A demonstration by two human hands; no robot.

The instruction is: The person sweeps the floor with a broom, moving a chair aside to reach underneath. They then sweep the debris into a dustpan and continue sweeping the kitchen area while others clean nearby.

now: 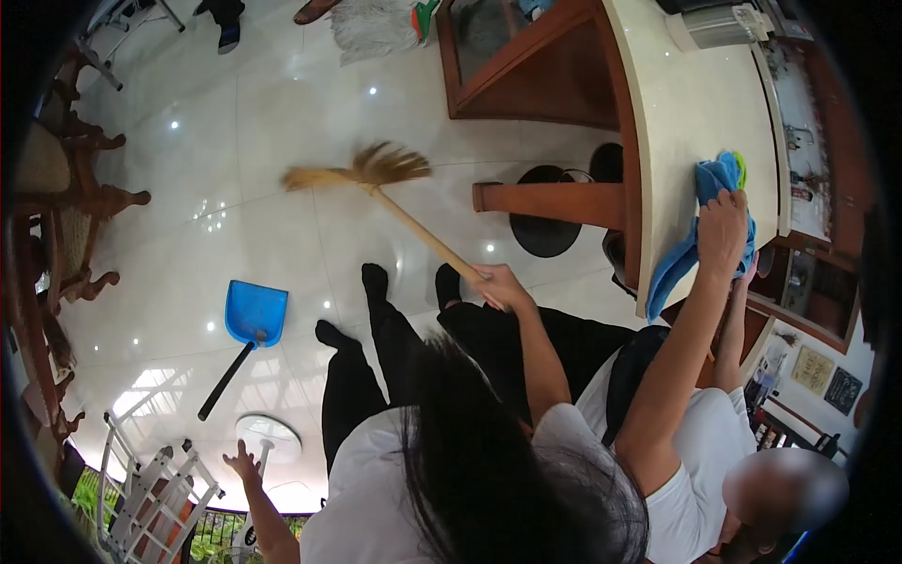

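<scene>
My right hand (503, 287) is wrapped round the handle of a broom (413, 224). The broom slants away to the upper left, and its light brown bristles (390, 166), blurred, are over the tiled floor. Out to the left, my left hand (243, 462) has its fingers spread and holds nothing. A blue dustpan (256, 312) with a black handle lies on the floor ahead of that hand, apart from it. A small grey patch shows near the dustpan's handle end.
Close on my right, a co-worker in a white shirt (709, 461) presses a blue cloth (676, 268) on the counter (676, 122). Carved wooden furniture (94, 207) lines the left. A folding ladder (155, 503) and a round white base (268, 436) stand lower left. Another person's foot (228, 38) shows far ahead.
</scene>
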